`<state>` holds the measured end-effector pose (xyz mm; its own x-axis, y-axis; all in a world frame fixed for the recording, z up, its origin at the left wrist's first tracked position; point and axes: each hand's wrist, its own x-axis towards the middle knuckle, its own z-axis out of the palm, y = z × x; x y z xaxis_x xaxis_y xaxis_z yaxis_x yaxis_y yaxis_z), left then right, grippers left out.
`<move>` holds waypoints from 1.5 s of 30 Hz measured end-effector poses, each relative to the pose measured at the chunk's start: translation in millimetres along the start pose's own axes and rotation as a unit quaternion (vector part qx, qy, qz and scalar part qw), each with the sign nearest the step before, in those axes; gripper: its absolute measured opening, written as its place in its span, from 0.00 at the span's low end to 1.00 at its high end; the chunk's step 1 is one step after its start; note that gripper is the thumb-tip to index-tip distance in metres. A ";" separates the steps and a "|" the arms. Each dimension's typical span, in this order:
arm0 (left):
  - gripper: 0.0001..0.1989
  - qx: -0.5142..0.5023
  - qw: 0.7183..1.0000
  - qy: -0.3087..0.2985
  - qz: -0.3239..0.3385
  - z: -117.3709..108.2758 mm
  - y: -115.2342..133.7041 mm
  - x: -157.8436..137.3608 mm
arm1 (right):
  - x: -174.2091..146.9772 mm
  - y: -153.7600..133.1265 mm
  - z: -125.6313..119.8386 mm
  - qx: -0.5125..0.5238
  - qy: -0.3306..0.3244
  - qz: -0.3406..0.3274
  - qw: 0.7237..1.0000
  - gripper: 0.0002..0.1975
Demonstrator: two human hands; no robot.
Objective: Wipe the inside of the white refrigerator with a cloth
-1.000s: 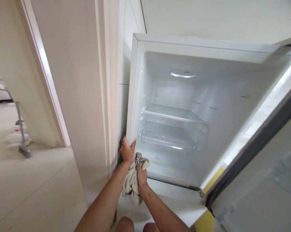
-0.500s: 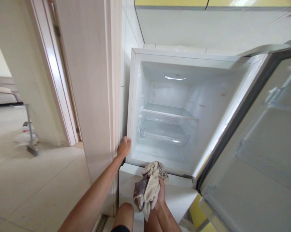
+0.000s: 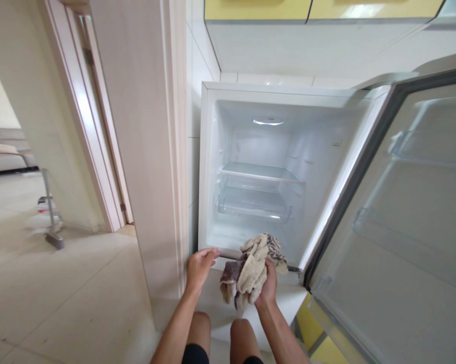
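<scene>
I had bright, diffuse light, a lamp (image 3: 269, 121) glowed below the top edge of the fridge (image 3: 203, 167), glare marked the yellow cabinet (image 3: 375, 9), the door frame (image 3: 84, 108) shone, the fridge door (image 3: 413, 202) looked grey, the sofa (image 3: 6, 161) was soft, wide-angle stretch slanted the sides

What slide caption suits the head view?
Right hand holds a crumpled beige and brown cloth before an open white refrigerator, left hand near its front edge.
</scene>
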<state>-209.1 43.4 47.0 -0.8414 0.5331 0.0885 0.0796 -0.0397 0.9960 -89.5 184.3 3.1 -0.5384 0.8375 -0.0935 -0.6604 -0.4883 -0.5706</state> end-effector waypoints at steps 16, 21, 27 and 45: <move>0.45 -0.332 0.939 -0.091 -0.025 23.6 66.3 -81.5 | -81.5 -36.3 113.7 -0.348 -0.266 -0.230 0.869 0.14; 0.38 -0.353 0.935 0.007 -0.035 21.1 90.2 -74.2 | -90.9 -39.7 128.3 -0.440 -0.414 -0.293 0.741 0.15; 0.32 -0.333 0.937 0.092 0.040 23.5 104.1 -61.7 | -72.7 -55.8 127.6 -0.397 -0.501 -0.145 0.755 0.25; 0.31 -0.099 0.982 0.146 0.060 4.0 111.3 -25.9 | -50.7 -56.7 98.3 -0.289 -0.391 -0.041 0.873 0.52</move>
<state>-176.4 28.6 155.6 -0.9518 0.2509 0.1762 0.1067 -0.2676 0.9576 -76.2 145.4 120.4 -0.8435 0.3295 0.4242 -0.4612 -0.0395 -0.8864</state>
